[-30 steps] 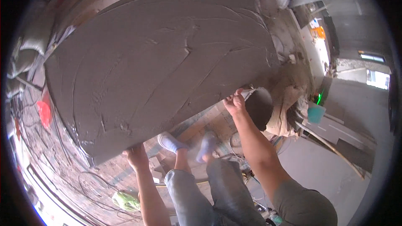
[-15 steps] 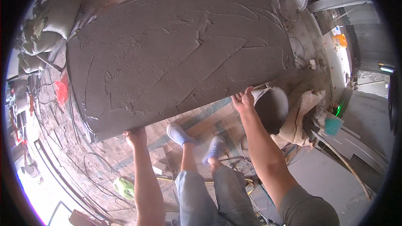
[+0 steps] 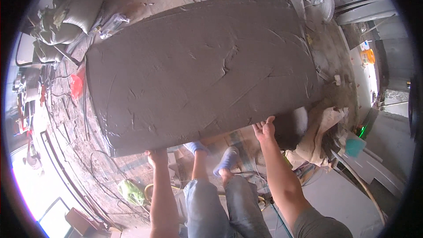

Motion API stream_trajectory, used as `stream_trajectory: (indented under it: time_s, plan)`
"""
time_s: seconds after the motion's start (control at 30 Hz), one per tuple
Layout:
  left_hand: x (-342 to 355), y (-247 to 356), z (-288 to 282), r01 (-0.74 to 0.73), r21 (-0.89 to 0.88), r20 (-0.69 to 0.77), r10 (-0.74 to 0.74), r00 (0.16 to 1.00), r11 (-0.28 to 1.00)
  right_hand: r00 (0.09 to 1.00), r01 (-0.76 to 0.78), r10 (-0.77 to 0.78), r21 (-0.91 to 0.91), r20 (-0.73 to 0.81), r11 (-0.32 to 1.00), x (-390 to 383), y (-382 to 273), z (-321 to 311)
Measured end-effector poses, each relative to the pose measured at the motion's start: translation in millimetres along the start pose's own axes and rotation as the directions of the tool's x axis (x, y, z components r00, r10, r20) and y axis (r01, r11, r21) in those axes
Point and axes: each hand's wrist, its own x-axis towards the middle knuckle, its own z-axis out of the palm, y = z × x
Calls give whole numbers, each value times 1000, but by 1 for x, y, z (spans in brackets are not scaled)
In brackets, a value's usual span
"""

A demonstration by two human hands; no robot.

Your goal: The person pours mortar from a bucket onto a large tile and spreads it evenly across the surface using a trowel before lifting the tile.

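Observation:
A large rectangular slab [image 3: 198, 75] spread with dark grey mortar, marked by ridges and smears, stretches across the view in front of me. My left hand [image 3: 157, 157] is closed on its near edge, left of my feet, with the fingers mostly hidden beneath. Farther right along that edge, my right hand [image 3: 265, 129] grips the slab, its fingers curled at the rim. Just beyond the right hand sits a bucket [image 3: 301, 121] with grey material inside, partly covered by the slab. What supports the slab's far side is hidden.
Crumpled paper sacks [image 3: 319, 132] lie at the right. A round white fan-like object [image 3: 324, 4] stands at the far right. Filled sacks [image 3: 83, 11] are piled far left, near a red piece [image 3: 76, 86]. Cables and a green bag [image 3: 131, 192] lie near my feet.
Both hands and the slab's near edge have come closer to me, so the slab covers more of my left shoe and the bucket. More floor shows beyond its far edge.

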Motion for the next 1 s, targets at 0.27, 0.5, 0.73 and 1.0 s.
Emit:
stream_trajectory:
  time_s: [0.27,0.5,0.73,1.0]
  plan:
    - [-64,8,-9,-73,82,-178,87,980,994,998,-55,54,30,40,998,-15,13,-69]
    - [-93,30,-44,-40,-22,-248,34,968,999,989,-128,132,60,-72,990,-65,25,-81]
    - [-70,45,-162,-74,286,-54,93,994,955,985,-167,167,10,-45,986,-54,32,-141]
    - [-106,44,-198,369,-520,139,-350,926,771,991,-124,125,-22,50,992,-58,10,-217]
